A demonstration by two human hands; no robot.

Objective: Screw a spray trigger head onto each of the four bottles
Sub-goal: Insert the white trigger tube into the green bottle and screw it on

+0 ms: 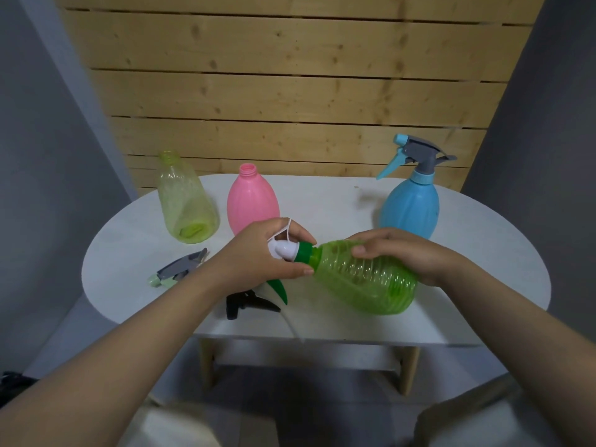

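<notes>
My right hand (400, 253) holds a clear green ribbed bottle (364, 282) on its side above the white table (354, 201). My left hand (261, 256) grips the white and green trigger head (290, 251) at the bottle's neck, its green collar on the opening. A pink bottle (253, 201) and a pale yellow-green bottle (185, 201) stand open-necked at the back left. A blue bottle (411, 204) at the back right carries a grey and blue trigger head (416, 156).
A grey and pale green trigger head (180, 267) lies on the table to the left of my left wrist. A black trigger head (248, 304) lies near the front edge under my left hand. A wooden slat wall stands behind.
</notes>
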